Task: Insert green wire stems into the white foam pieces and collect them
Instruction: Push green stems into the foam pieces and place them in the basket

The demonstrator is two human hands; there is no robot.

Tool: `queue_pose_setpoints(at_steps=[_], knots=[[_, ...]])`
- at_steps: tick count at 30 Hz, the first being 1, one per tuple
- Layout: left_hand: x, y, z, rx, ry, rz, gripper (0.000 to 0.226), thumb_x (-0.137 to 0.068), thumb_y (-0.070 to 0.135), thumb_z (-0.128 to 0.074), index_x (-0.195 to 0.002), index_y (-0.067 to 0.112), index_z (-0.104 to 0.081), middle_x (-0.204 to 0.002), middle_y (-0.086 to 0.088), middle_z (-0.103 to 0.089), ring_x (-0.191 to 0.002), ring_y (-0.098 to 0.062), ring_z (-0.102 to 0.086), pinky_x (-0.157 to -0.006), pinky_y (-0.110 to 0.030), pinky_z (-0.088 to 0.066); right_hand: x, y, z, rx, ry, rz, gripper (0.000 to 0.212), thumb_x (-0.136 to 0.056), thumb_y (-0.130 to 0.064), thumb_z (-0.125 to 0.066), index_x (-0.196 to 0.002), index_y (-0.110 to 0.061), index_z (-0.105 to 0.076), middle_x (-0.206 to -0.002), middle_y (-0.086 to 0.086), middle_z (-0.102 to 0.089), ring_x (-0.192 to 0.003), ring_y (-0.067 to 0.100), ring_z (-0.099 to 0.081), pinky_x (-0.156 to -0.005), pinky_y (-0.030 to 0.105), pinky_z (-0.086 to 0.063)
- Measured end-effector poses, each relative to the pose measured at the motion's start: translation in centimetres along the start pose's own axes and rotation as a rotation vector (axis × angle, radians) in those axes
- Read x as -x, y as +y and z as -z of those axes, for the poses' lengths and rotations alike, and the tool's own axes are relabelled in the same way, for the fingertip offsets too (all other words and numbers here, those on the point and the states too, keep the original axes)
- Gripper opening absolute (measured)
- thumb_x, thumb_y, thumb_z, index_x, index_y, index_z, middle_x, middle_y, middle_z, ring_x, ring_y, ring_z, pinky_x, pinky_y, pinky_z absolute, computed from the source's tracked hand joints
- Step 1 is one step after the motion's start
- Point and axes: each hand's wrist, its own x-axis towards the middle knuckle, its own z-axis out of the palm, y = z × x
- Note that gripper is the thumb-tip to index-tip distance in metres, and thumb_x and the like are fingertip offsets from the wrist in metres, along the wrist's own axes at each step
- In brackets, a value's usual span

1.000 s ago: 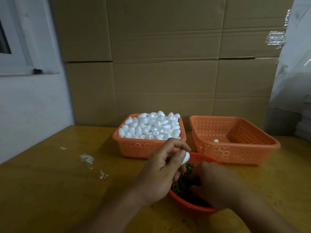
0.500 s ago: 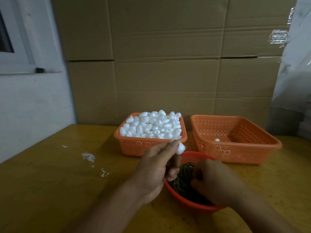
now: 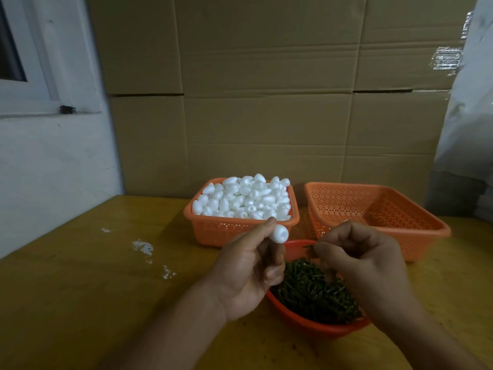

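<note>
- Cardboard boxes [image 3: 266, 102] stacked as a back wall, white wall with a window frame [image 3: 40, 76] on the left, yellow wooden tabletop [image 3: 80, 303] in front with a few white flecks on it.
- Left basket [image 3: 213, 231], orange, perforated, heaped with white foam pieces [image 3: 245, 196]. Stock bin, far side of the tabletop but probably within reach.
- Right basket [image 3: 416, 228], same type, just beside the first. Looks like the collection bin (whatever lies in it is hidden from this angle).
- Red bowl [image 3: 314, 324] nearest the person, full of short green wire stems [image 3: 312, 289]. Sits right under both hands, so a stem pick is a short dip.
- Left hand [image 3: 248, 273]: thumb and fingertips pinch one foam piece [image 3: 278, 233], raised above the bowl and in front of the stock basket. Remaining fingers curl into the palm. The piece is held clear of the fingers on its right side, probably to leave a face open for the stem.
- Right hand [image 3: 357, 263]: fingers curled tight, pinching what looks like a single green stem [image 3: 309, 246]; only a thin dark tip shows past the fingertips, pointing left toward the foam.
- Stem tip and foam piece are near but apart; not yet inserted.
- Judgement: step in hand is lining up for the push-in. Foam is soft, so an off-axis push could come out the side or crumble it.
</note>
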Motion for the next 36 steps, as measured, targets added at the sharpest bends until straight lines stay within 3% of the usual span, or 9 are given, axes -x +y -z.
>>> queue_pose_setpoints(at_steps=[3,5,11,16,20,26,31,36], knots=[[0.0,0.0,-0.2,0.009,0.012,0.016,0.027,-0.088,0.04,-0.066,-0.079,0.014,-0.066,-0.059,-0.005,-0.051,-0.04,-0.011,-0.039,-0.041,-0.021,-0.034,0.4,-0.8,-0.5,-0.153,-0.001,0.031,0.006,-0.069,-0.003,-0.077,-0.069,-0.003,-0.071,-0.06,0.017,-0.068,-0.046,0.02,-0.06,-0.048,0.025,-0.052],[0.1,-0.1,-0.3,0.0,0.025,0.018,0.029,-0.087,0.041,-0.065,-0.076,0.015,-0.067,-0.057,-0.005,-0.05,-0.038,-0.011,-0.037,-0.04,-0.021,-0.031,0.6,-0.9,-0.7,-0.174,-0.011,0.043,0.013,-0.066,-0.01,-0.075,-0.073,0.001,-0.071,-0.062,0.017,-0.07,-0.049,0.016,-0.064,-0.05,0.023,-0.054],[0.2,-0.1,-0.6,-0.019,0.047,0.037,0.031,-0.089,0.043,-0.063,-0.081,0.013,-0.063,-0.059,-0.005,-0.049,-0.041,-0.01,-0.037,-0.041,-0.021,-0.03,0.8,-0.4,-1.2,-0.142,-0.013,0.063,0.011,-0.075,0.011,-0.074,-0.076,0.0,-0.072,-0.069,0.016,-0.074,-0.053,0.021,-0.066,-0.05,0.023,-0.054],[0.3,-0.1,-0.6,-0.024,0.03,0.056,0.031,-0.089,0.046,-0.065,-0.083,0.015,-0.062,-0.064,-0.004,-0.05,-0.044,-0.01,-0.039,-0.042,-0.02,-0.031,0.9,-0.3,-1.4,-0.139,-0.001,0.071,0.009,-0.075,0.008,-0.075,-0.077,-0.001,-0.073,-0.069,0.013,-0.075,-0.055,0.023,-0.067,-0.049,0.023,-0.053],[0.3,-0.3,-0.6,-0.047,0.017,0.047,0.031,-0.088,0.047,-0.067,-0.081,0.017,-0.064,-0.065,-0.003,-0.051,-0.045,-0.01,-0.04,-0.042,-0.021,-0.032,1.1,-0.3,-1.6,-0.088,0.015,0.104,0.009,-0.075,0.004,-0.076,-0.078,-0.005,-0.075,-0.07,0.009,-0.076,-0.06,0.028,-0.07,-0.05,0.023,-0.054],[0.2,-0.5,-0.3,-0.06,-0.001,0.034,0.033,-0.086,0.049,-0.071,-0.081,0.017,-0.065,-0.066,-0.003,-0.053,-0.046,-0.009,-0.043,-0.043,-0.021,-0.035,1.5,-0.3,-1.9,0.101,0.031,0.181,0.018,-0.076,0.004,-0.079,-0.076,-0.013,-0.077,-0.07,-0.005,-0.076,-0.062,0.01,-0.071,-0.057,0.019,-0.055],[0.3,-0.6,-0.4,-0.077,0.019,0.028,0.032,-0.085,0.048,-0.072,-0.081,0.017,-0.065,-0.066,-0.003,-0.053,-0.046,-0.009,-0.043,-0.043,-0.02,-0.035,1.8,-0.4,-1.9,0.255,0.042,0.234,0.012,-0.076,-0.009,-0.08,-0.076,-0.02,-0.076,-0.067,-0.01,-0.073,-0.058,0.009,-0.067,-0.054,0.028,-0.054],[0.4,-0.6,-0.9,-0.12,0.05,0.012,0.039,-0.074,0.053,-0.08,-0.082,0.018,-0.065,-0.066,-0.001,-0.051,-0.048,-0.008,-0.043,-0.044,-0.018,-0.034,1.8,-0.4,-1.8,0.339,0.043,0.278,0.009,-0.076,-0.014,-0.081,-0.076,-0.021,-0.075,-0.065,-0.014,-0.071,-0.054,0.007,-0.065,-0.05,0.022,-0.05]])
